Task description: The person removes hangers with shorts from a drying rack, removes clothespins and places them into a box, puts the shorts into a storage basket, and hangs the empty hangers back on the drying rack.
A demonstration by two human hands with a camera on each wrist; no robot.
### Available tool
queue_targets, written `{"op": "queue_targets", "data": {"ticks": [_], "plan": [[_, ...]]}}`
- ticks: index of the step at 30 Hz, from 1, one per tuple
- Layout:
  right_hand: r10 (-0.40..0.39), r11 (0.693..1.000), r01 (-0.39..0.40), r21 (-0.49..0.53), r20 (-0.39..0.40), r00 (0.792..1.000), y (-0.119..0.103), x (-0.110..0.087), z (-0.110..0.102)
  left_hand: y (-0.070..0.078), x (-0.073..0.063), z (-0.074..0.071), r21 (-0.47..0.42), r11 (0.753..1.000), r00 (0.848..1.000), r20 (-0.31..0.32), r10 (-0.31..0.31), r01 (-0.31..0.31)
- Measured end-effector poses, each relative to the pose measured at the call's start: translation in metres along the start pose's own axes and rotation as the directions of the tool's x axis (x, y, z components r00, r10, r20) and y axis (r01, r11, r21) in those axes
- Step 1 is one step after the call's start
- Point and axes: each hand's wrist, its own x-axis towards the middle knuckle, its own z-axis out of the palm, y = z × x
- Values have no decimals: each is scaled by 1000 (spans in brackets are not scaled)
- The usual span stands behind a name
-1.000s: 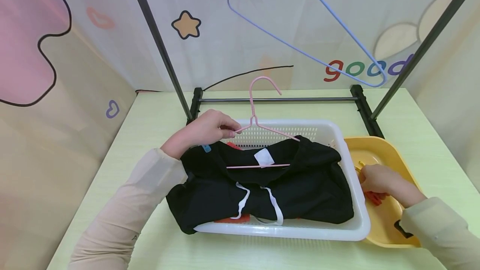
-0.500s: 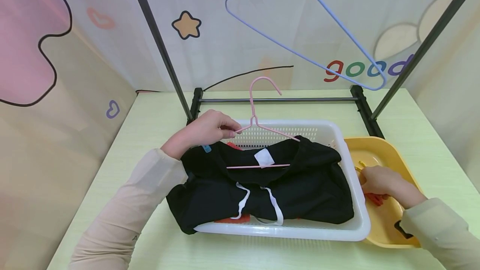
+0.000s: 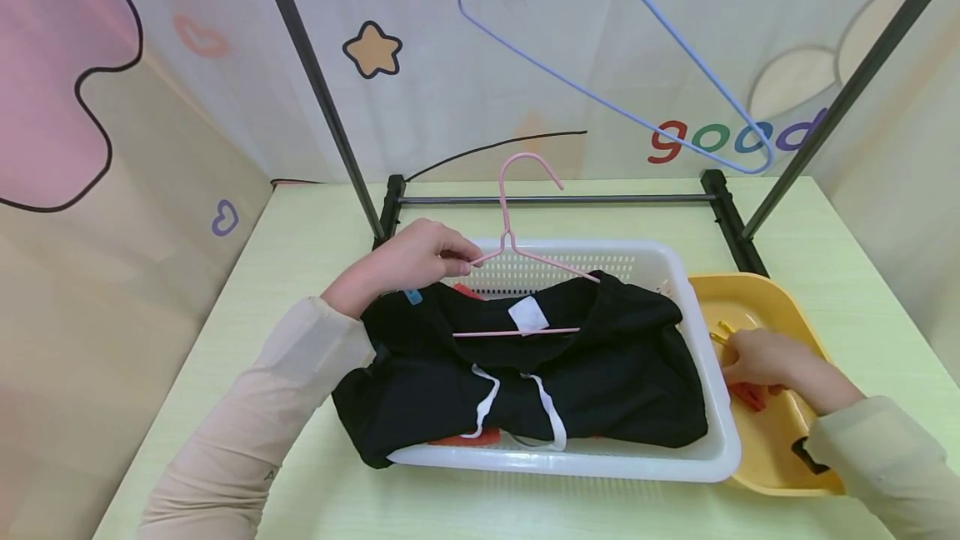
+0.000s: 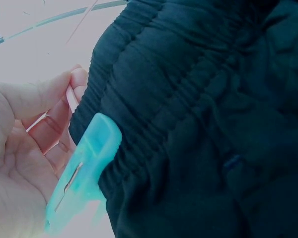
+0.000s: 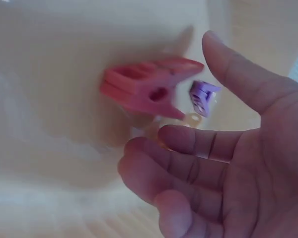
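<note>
My left hand [image 3: 427, 252] pinches the left arm of a pink clothes hanger [image 3: 506, 198]. The hanger runs inside the waistband of a black drawstring garment [image 3: 420, 377] lying over a white basket [image 3: 570, 467]. On the waistband beside the left hand sits a teal clothespin [image 4: 89, 158]. My right hand [image 3: 768, 361] is down in a yellow tray [image 3: 757, 294] to the right. In the right wrist view its thumb stands apart from the fingers, with a red clothespin [image 5: 144, 84] just beyond the fingertips. A small purple clothespin [image 5: 202, 96] lies near the thumb.
A blue hanger [image 3: 592, 94] hangs above, between the dark poles of a rack [image 3: 322, 98]. The rack's crossbar [image 3: 630, 199] runs behind the basket. Red cloth [image 3: 465, 438] shows under the black garment. Yellow clothespins [image 3: 720, 336] show beside the right hand.
My right hand and sleeve have shifted slightly right in the tray, showing more of the yellow clothespins. The blue hanger sways a little. The left hand and garment stay put.
</note>
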Motion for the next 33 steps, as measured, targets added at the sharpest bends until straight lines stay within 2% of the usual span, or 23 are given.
{"op": "queue_targets", "data": {"ticks": [9, 15, 19, 23, 33], "plan": [[-15, 1000, 15, 8, -42, 999, 0, -4, -22, 0, -1, -1, -1, 1000, 1000, 0, 7, -7], [-52, 998, 48, -30, -123, 991, -3, -3, -36, -1, 0, 0, -5, 1000, 1000, 0, -1, 1], [-82, 996, 73, -54, -182, 980, -7, -2, -42, -1, 0, 0, 7, 1000, 1000, -4, 2, -2], [-106, 994, 100, -36, -229, 968, -13, -3, -48, -1, 1, 0, 10, 1000, 1000, -6, 2, -2], [-154, 987, 161, -13, -366, 918, -30, -2, -58, -1, 1, 1, 0, 1000, 1000, -1, 1, -1]]}}
